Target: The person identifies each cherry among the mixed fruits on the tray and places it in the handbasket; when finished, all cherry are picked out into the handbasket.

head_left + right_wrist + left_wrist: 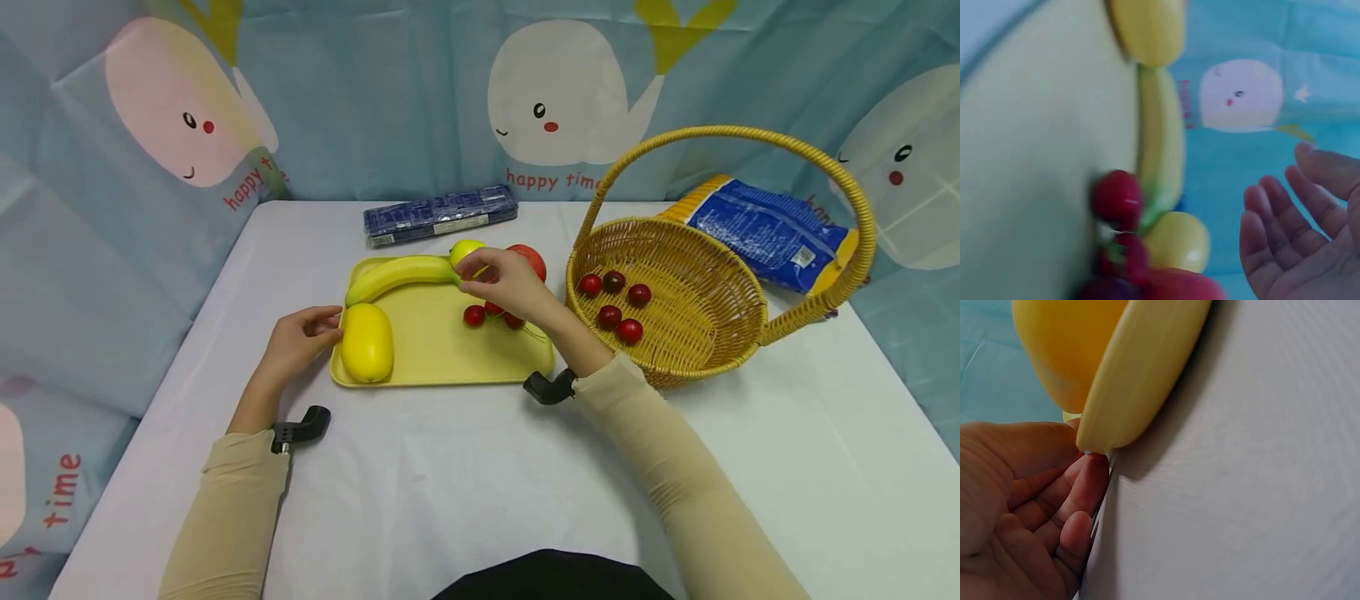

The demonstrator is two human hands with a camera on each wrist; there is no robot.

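A yellow tray (435, 358) lies on the table, and my left hand (302, 340) pinches its left edge, thumb at the rim (1094, 428) and fingers beneath. Just inside that edge lies a yellow mango-like fruit (367, 342). Behind it is a banana (405, 275), with a lemon (467, 250) and a round red fruit (529, 261) along the back. Several cherries (474, 316) sit on the tray's right part. My right hand (510, 283) hovers over them, holding nothing; its fingers are loosely bent in the right wrist view (1304, 225).
Right of the tray stands a wicker basket (697, 317) with a tall arched handle and several cherries (630, 331) inside. A blue and yellow bag (765, 229) lies behind the basket. A dark blue packet (442, 217) lies behind the tray, near the curtain (390, 108).
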